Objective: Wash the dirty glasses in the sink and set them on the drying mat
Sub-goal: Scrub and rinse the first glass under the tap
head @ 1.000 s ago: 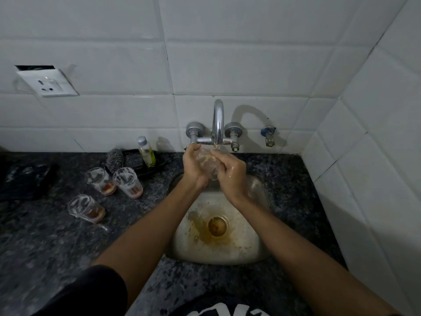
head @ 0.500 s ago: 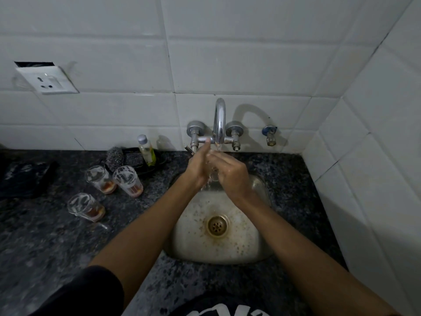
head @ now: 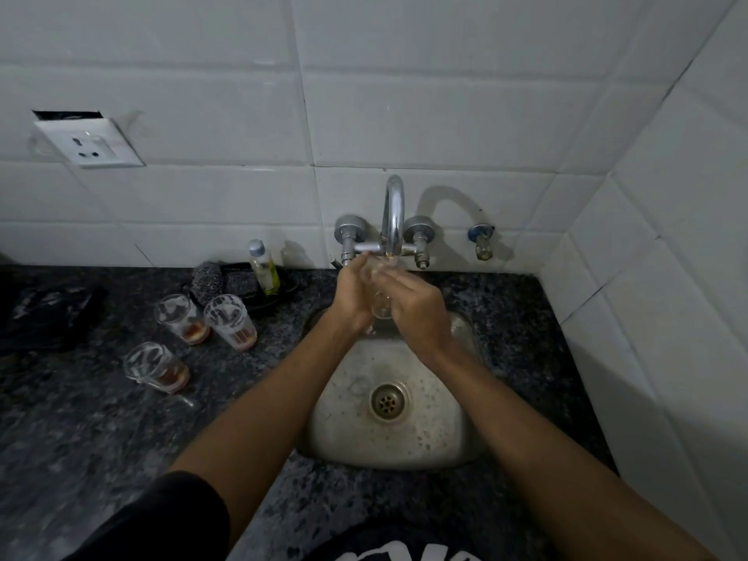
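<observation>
Now, clear glass [head: 381, 307] clasped between left hand [head: 354, 295] and right hand [head: 417, 309], under faucet [head: 393, 220]

Pretty dim little kitchen corner: big white glossy wall tiles [head: 425, 115] run across the far side and wrap around into a second tiled wall [head: 668, 277] on the right, meeting in a corner at the far right. There's a white wall socket [head: 90, 144] on the far left that hangs a bit crooked with a dark gap above it, plus a small spare tap [head: 481, 240] poking out of the tiles that throws a curved shadow. Down below, the desk [head: 101, 419] is dark speckled granite, and the light looks cool and weak, so the near left part goes almost black.
</observation>
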